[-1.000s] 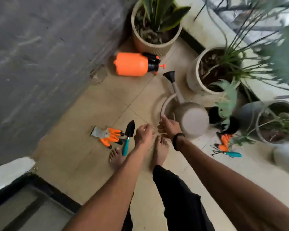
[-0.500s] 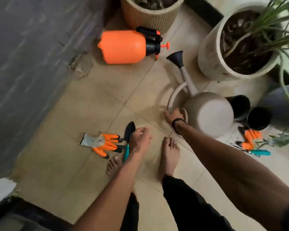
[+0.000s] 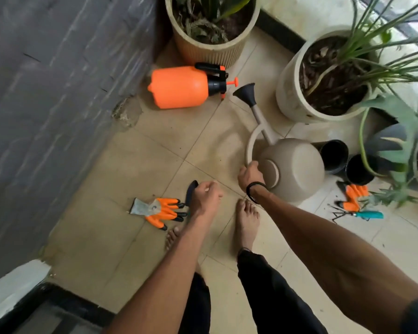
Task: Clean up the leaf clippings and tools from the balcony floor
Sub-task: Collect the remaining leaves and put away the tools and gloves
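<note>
Since both hands are already down at floor level mid-frame, the left hand point(image 3: 206, 197) sits curled into a loose fist holding nothing visible, right over the black trowel point(image 3: 191, 192) beside the orange glove point(image 3: 158, 209). Right hand point(image 3: 250, 174) is wrapped on the loop handle of the beige watering can point(image 3: 292, 165), lying tipped just right of centre. Looks like hollow plastic, so probably light unless there's water inside; the handle seems the obvious spot. Further up, the orange sprayer point(image 3: 179, 86) lies on its side: smooth, likely rolls, best grabbed by its black top.
</note>
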A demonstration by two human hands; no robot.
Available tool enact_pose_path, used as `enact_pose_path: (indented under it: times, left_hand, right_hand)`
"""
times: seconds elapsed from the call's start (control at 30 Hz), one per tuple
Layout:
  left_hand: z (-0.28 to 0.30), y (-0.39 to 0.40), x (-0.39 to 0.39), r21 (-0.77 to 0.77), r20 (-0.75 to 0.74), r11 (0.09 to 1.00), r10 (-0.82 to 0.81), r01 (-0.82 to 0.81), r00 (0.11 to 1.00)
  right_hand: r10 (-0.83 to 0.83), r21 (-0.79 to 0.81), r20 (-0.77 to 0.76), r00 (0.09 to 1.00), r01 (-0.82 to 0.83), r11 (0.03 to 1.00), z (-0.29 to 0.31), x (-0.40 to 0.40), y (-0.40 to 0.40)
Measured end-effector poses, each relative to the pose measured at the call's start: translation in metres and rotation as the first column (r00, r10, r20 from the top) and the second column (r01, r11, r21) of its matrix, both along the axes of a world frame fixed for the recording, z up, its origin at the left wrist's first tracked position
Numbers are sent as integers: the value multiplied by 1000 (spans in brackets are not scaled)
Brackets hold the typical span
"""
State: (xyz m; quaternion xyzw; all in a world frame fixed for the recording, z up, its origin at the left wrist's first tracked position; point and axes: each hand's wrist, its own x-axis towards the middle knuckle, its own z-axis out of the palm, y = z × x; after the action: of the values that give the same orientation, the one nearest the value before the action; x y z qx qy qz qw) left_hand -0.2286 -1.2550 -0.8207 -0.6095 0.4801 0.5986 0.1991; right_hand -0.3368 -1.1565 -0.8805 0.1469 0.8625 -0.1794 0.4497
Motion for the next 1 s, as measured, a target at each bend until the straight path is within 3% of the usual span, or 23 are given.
enact_pose_path:
  times: [0.3,0.47,0.57,0.73,1.0]
  left_hand:
    - [68,5,-9,-10,-3,998,-67,67,998]
    - [118,12,-7,-13,6,998,-65,65,998]
    - [152,18,-5,-14,16,999,-42,42,999]
    - [209,30,2,-7,34,997,-72,72,997]
    - [283,52,3,-145,68,978,-139,148,988]
  right_hand:
    - [-48,-167,-21,999,44,985,95,-1,19]
    - [-136,-273,63,989,148,951,157,-3,41]
    - [-239,-312,29,971,236,920,201,-1,57]
    - [-310,-288,-22,951,291,912,272,5,79]
    - [-249,-220,-224,942,200,955,389,15,113]
